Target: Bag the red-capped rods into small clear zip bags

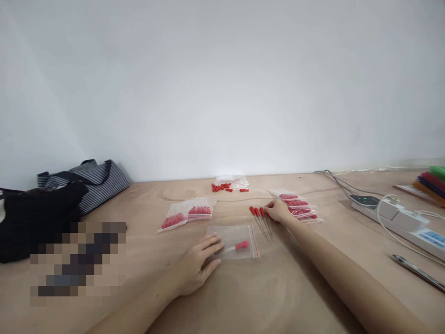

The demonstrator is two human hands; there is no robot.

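Note:
My left hand (201, 264) lies open with its fingertips on the left end of a clear zip bag (229, 233). Inside that bag is a single dropper (241, 244) with a red rubber bulb. Farther right, my right hand (279, 211) is closed, fingers pinched at the red bulb end of a dropper in a small row. The other droppers (257, 212) of this row lie side by side to its left, bulbs away from me and thin clear tubes towards me. My fingers partly hide the pinched dropper.
Filled bags of red-bulbed droppers lie left (200, 210) and right (302, 209). Loose red bulbs (219, 188) and flat bags (232, 179) sit by the wall. A power strip (406, 222) with cables and a pen (419, 272) are right; a striped bag (104, 185) is left.

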